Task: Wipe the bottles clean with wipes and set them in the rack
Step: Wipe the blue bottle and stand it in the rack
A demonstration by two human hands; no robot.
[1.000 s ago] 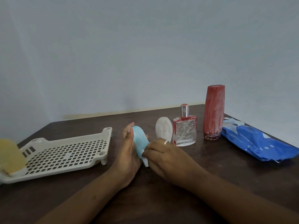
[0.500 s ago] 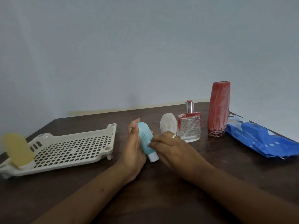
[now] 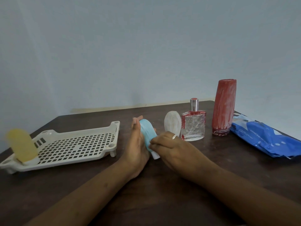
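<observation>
A light blue bottle with a white cap lies tilted in my left hand, cap end pointing down and to the right. My left fingers stand behind it and hold it. My right hand has its fingers curled round the bottle's lower part just above the cap; whether a wipe lies under them is hidden. The cream perforated rack sits to the left, with a yellow bottle standing at its near left end.
Behind my right hand stand a white oval bottle, a glass perfume bottle with red smears and a tall red-smeared bottle. A blue wipes pack lies at the right edge of the dark table.
The blue bottle has tilted a little further, its cap swinging to the right. My right hand's fingers have shifted slightly along it near the cap. Both hands keep their hold.
</observation>
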